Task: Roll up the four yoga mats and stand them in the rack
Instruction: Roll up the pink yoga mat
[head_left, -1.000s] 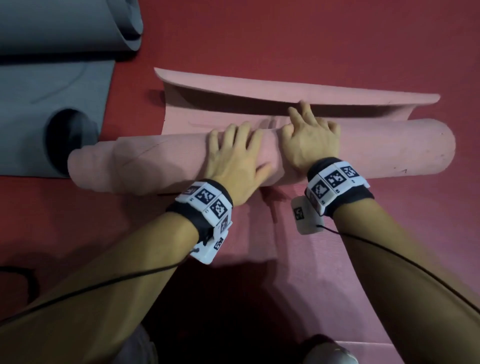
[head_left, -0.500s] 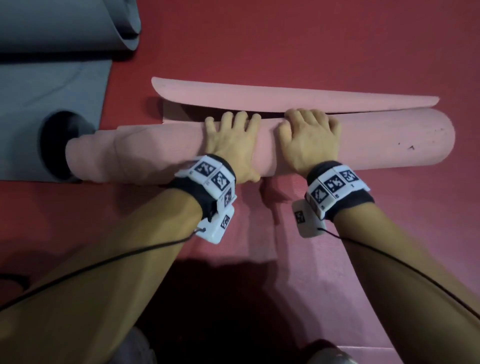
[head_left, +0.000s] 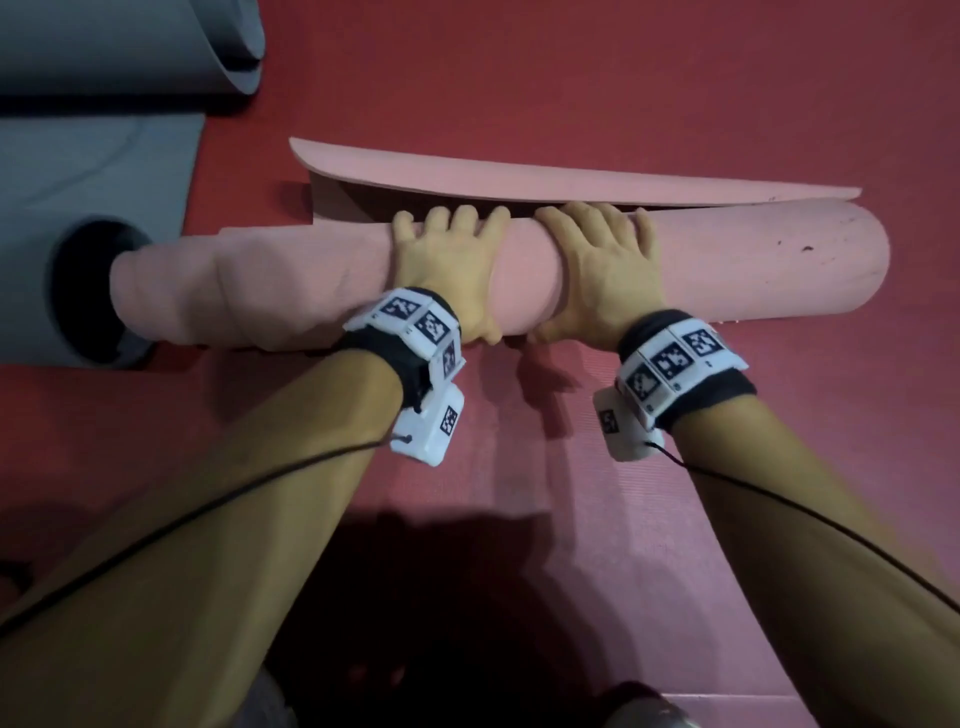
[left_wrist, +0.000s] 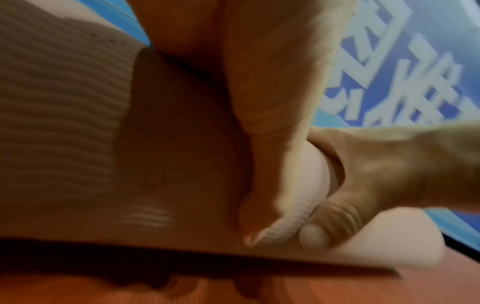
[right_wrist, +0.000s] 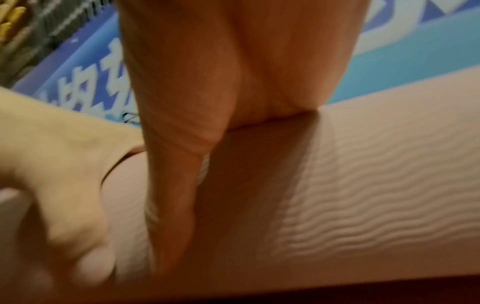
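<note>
A pink yoga mat roll (head_left: 753, 265) lies crosswise on the floor, its left end telescoped out unevenly. The mat's last free flap (head_left: 519, 179) curls up just beyond the roll. My left hand (head_left: 447, 254) and right hand (head_left: 602, 254) sit side by side at the roll's middle, fingers draped over the far side and thumbs down the near side. In the left wrist view my left thumb (left_wrist: 272, 144) lies against the ribbed roll (left_wrist: 64, 102). The right wrist view shows my right hand (right_wrist: 233, 72) on the roll (right_wrist: 376, 185). No rack is in view.
A grey mat (head_left: 93, 171) lies flat at the left with a grey roll (head_left: 130, 47) behind it. The pink roll's left end overlaps the grey mat. A ribbed dark pink mat (head_left: 519, 493) lies under my forearms. Red floor (head_left: 571, 67) stretches beyond the flap.
Both hands have pushed the roll away from me, taking up more mat. The flat strip before the curled flap has nearly gone, and my fingers now reach over the roll's far side.
</note>
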